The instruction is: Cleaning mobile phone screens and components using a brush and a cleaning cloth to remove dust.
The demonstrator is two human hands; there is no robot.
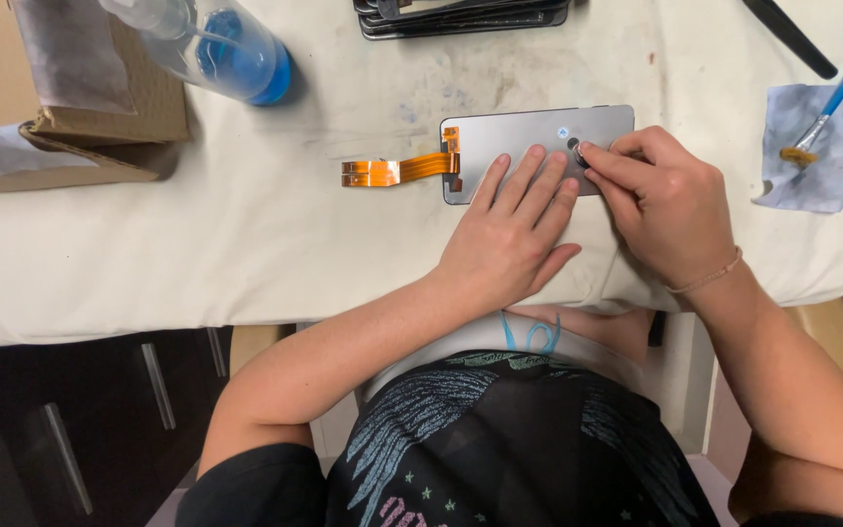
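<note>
Pinching a small round piece (pixel 575 148) on the grey panel (pixel 524 137) with my right hand (pixel 661 205), I press my left hand (pixel 514 229) flat, fingers spread, across its near edge. An orange ribbon cable (pixel 397 170) trails from the panel's left end.

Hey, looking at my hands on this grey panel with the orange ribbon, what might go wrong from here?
The orange ribbon cable lies loose off the panel's left edge; if the panel slides, it may crease or snag. The left hand presses flat while the right hand pinches at a small round spot, so uneven force might flex the panel. The blue liquid bottle lies on its side and could leak onto the cloth.
</note>
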